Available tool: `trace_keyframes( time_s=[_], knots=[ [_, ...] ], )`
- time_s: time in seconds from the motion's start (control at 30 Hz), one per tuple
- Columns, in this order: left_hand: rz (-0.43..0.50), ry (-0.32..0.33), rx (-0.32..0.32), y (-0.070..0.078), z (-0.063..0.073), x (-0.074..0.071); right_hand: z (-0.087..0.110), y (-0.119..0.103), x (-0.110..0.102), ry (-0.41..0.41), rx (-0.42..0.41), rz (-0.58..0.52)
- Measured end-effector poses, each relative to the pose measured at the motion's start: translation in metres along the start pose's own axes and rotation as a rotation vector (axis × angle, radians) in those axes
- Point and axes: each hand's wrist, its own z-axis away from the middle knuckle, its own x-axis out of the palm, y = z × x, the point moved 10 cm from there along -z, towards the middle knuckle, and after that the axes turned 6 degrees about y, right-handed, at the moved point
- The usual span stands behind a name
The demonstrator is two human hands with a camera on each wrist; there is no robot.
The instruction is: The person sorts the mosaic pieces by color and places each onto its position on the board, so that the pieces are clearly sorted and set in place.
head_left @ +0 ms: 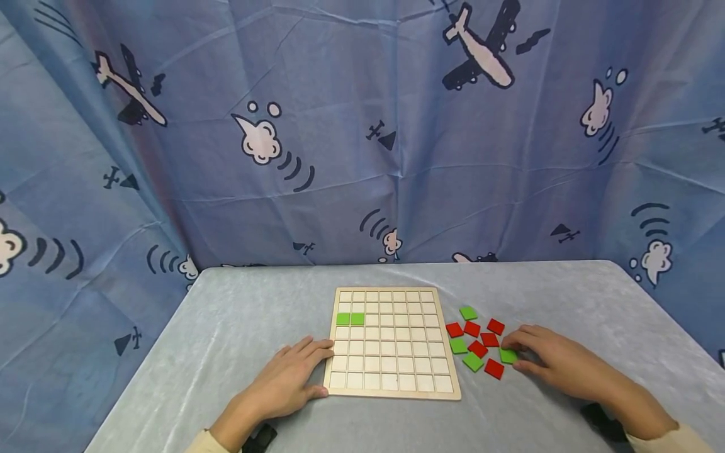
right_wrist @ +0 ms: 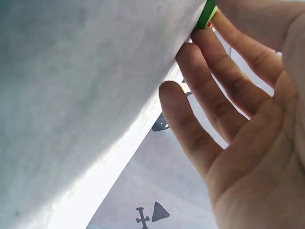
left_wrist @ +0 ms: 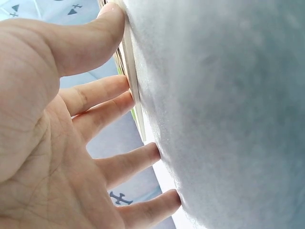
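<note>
And here's the right hand, three o'clock of the gridded board, its grip pinching a green tile beside loose red tiles! Left hand at eight, grip released, straight fingers touching the board's edge; two placed green tiles sit at ten.

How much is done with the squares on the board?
Only a little looks done: two green squares lie side by side on the board. In hand: the right hand pinches another green square, while the left hand rests at the board's edge. Probably left: six red squares and three more green ones, loose beside the board.
</note>
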Motion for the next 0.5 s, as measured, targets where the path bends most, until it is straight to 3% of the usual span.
trace_keyframes(
  time_s=[0.3,0.5],
  knots=[
    [-0.001,-0.004,-0.002,-0.0004,0.0003,0.0008,0.0021,0.0048,0.0006,-0.008,0.013,-0.009],
    [0.003,-0.005,-0.001,-0.0006,0.0011,0.0011,0.0023,0.0031,0.0000,0.011,-0.028,-0.016]
  ],
)
